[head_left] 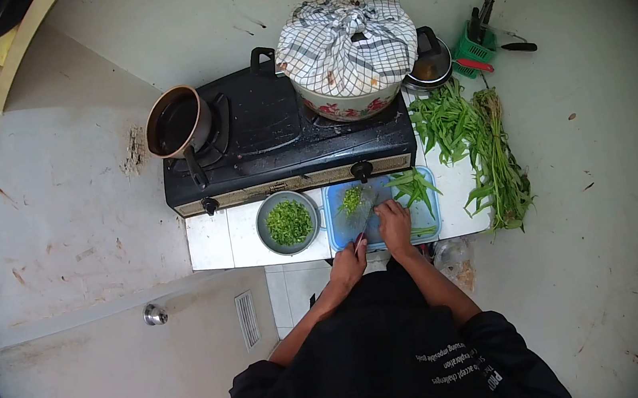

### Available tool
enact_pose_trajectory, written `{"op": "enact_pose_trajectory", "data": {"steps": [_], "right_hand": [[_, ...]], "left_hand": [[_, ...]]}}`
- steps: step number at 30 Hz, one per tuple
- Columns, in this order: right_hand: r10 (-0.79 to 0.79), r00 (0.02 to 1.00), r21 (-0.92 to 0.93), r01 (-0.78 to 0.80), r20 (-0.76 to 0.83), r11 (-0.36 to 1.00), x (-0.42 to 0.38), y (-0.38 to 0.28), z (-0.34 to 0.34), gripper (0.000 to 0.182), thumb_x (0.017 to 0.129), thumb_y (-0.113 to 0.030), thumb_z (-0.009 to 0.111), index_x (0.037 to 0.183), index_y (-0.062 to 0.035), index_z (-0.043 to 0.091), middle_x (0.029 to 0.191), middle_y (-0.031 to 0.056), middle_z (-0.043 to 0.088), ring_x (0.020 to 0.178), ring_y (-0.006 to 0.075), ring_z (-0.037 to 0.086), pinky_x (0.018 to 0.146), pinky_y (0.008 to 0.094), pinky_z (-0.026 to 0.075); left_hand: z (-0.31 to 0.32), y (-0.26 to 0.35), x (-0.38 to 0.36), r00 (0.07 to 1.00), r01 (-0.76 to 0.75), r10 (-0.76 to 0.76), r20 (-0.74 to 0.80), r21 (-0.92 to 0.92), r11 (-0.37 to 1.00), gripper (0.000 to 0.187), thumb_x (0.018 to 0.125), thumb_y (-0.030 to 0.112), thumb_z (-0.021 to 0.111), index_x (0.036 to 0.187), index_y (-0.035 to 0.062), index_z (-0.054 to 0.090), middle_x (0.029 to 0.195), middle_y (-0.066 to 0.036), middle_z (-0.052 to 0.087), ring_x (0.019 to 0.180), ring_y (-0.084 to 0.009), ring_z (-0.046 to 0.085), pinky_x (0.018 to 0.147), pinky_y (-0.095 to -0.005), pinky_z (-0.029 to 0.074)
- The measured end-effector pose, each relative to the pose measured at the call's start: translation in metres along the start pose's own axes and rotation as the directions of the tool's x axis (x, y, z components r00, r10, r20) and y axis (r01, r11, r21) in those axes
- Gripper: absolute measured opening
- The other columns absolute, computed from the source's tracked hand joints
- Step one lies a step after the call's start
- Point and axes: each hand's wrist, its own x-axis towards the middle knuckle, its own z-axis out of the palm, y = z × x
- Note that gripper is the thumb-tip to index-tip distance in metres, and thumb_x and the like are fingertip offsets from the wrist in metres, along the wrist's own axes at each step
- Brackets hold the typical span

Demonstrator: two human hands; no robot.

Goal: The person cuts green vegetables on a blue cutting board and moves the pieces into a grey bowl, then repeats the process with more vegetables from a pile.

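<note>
My left hand (350, 266) is wrapped round the handle of a knife (365, 215), whose blade angles forward over a blue cutting board (335, 235). My right hand (395, 227) is curled on the board just right of the blade; what its fingers pinch is hidden. Chopped greens (351, 199) lie to the left of the blade. Toward the board's right rim rest uncut green leaves (412, 187). A grey bowl (263, 239) with a handle stands left of the board and holds finely cut greens (288, 223).
Behind the board is a black gas stove (262, 130). It carries a brown saucepan (204, 125) and a large flowered pot (351, 106) covered by a checked cloth (351, 42). Leafy stems (500, 167) lie on the right, near a green basket (469, 52) of utensils.
</note>
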Motion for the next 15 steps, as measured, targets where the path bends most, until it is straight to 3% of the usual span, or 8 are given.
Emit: {"op": "enact_pose_trajectory", "data": {"steps": [9, 13, 15], "right_hand": [[-0.049, 0.999, 0.007, 0.049, -0.018, 0.999, 0.0, -0.002, 0.0, 0.022, 0.075, 0.002, 0.067, 0.093, -0.0098, 0.068, 0.095, 0.0051, 0.061, 0.097, 0.0277, 0.062, 0.083, 0.0433, 0.042], [-0.024, 1.0, 0.005, 0.025, -0.012, 1.0, 0.001, -0.004, -0.003, 0.026, 0.071, 0.004, 0.068, 0.093, -0.0105, 0.068, 0.095, 0.0044, 0.062, 0.097, 0.0278, 0.062, 0.082, 0.0426, 0.042], [-0.028, 0.999, 0.007, 0.029, -0.026, 1.0, 0.003, -0.004, -0.003, 0.014, 0.081, -0.001, 0.065, 0.091, -0.0093, 0.068, 0.094, 0.0054, 0.063, 0.094, 0.0293, 0.062, 0.08, 0.0431, 0.042]], "left_hand": [[0.019, 0.0, 0.025, 0.995, -0.059, 0.06, -0.074, 0.01, 0.998, 0.053, 0.103, 0.045, 0.048, 0.102, -0.0053, 0.064, 0.086, -0.036, 0.066, 0.09, -0.0546, 0.064, 0.081, -0.0589, 0.051], [0.014, -0.009, 0.012, 0.999, -0.018, 0.018, -0.036, -0.005, 1.0, 0.051, 0.103, 0.044, 0.049, 0.104, -0.0055, 0.064, 0.086, -0.036, 0.066, 0.089, -0.0549, 0.064, 0.079, -0.06, 0.051], [0.01, -0.018, -0.003, 1.0, 0.018, -0.017, -0.02, 0.031, 0.999, 0.051, 0.103, 0.043, 0.049, 0.104, -0.0055, 0.063, 0.085, -0.036, 0.066, 0.087, -0.055, 0.064, 0.078, -0.0606, 0.051]]}}
